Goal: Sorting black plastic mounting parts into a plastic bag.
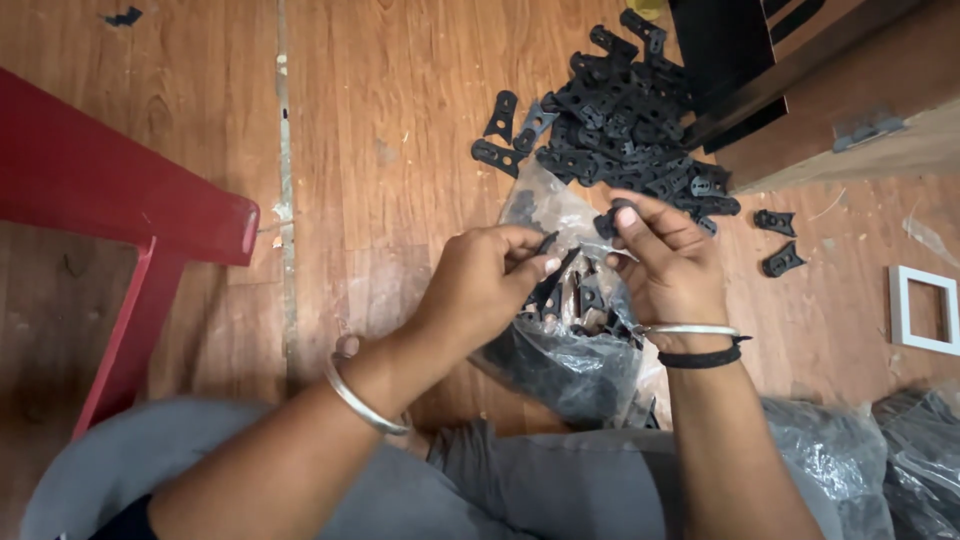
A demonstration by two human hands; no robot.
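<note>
Both hands [590, 265] grip black brackets [560, 280] — wooden floor [400, 120] below.

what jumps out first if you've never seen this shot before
The big heap of small black plastic parts on the wooden floor at top centre draws the eye first. Below it, the left hand and right hand each pinch a black piece above a clear plastic bag. A red stool fills the left edge.

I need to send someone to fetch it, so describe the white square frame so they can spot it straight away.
Start at the wooden floor and go to its right edge, past the pile of black plastic parts. The white square frame lies flat there, the only white, hollow piece among black bits.
</note>
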